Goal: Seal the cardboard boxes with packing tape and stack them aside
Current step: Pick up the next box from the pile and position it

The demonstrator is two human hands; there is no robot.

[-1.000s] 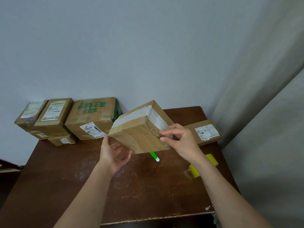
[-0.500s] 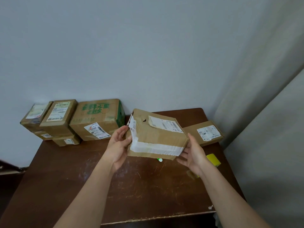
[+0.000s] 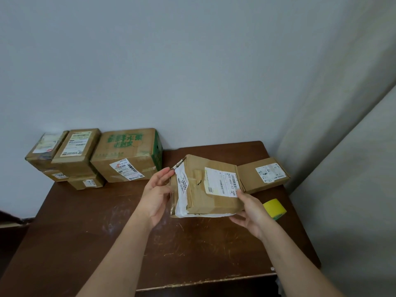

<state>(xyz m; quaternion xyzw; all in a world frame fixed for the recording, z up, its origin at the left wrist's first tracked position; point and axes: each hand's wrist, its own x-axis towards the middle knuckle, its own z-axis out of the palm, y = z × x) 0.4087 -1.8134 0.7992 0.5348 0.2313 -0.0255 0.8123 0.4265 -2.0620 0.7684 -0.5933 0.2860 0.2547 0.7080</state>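
Observation:
A worn cardboard box (image 3: 214,202) with a white shipping label on top and white wrap along its left and lower edges hangs tilted above the brown table (image 3: 102,236). My left hand (image 3: 156,196) presses flat against the box's left side, fingers straight. My right hand (image 3: 252,213) grips the lower right corner, thumb on top by the label and fingers underneath. A yellow roll of packing tape (image 3: 275,207) lies on the table just right of my right hand.
A flat labelled box (image 3: 261,174) sits at the back right. A big box with green print (image 3: 126,155) stands against the wall, and smaller stacked boxes (image 3: 75,153) are to its left. A curtain hangs at the right.
The box has been turned over so its labelled face is up, and it has come lower. My hands moved to its two sides. The green object under it is now hidden.

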